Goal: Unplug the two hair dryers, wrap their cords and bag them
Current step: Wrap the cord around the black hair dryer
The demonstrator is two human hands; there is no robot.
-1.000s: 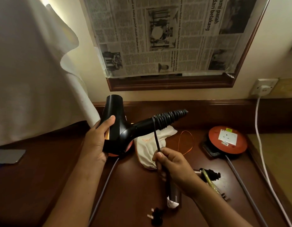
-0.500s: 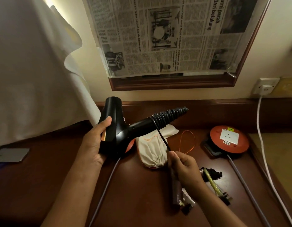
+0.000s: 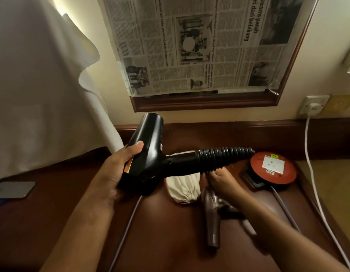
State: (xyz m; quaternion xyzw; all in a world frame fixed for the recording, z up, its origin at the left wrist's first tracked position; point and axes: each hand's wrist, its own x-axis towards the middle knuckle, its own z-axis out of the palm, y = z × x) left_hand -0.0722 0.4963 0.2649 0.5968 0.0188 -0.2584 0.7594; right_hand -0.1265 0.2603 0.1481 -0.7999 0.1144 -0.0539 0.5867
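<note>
My left hand (image 3: pixel 119 173) holds the black hair dryer (image 3: pixel 148 154) by its barrel, thumb across the upper side and fingers curled beneath, so that the body is lifted clear of the worktop (image 3: pixel 52 203) with the nozzle pointing up and away toward the wall. The handle extends to my right and ends in a ribbed black sleeve (image 3: pixel 223 157), which reaches nearly to the red extension reel (image 3: pixel 272 169). My right hand (image 3: pixel 219 183) sits just under that ribbed sleeve with its fingertips closed together at the sleeve's underside; whether they pinch the cord there I cannot tell, as the cord itself is hidden. Below the handle, a cream drawstring bag (image 3: pixel 183 189) lies on the worktop, gathered end toward me. Just beside it, partly under my right wrist, lies a second, brown hair dryer (image 3: pixel 211 222). A grey cable (image 3: pixel 127 228) runs along the worktop from beneath the black dryer toward the near edge. The reel carries a white socket plate on top. On the wall behind, a white plug sits in a wall socket (image 3: pixel 313 107), its white cord (image 3: pixel 315 193) descending along the right. A phone (image 3: pixel 13 189) rests at the far left.
</note>
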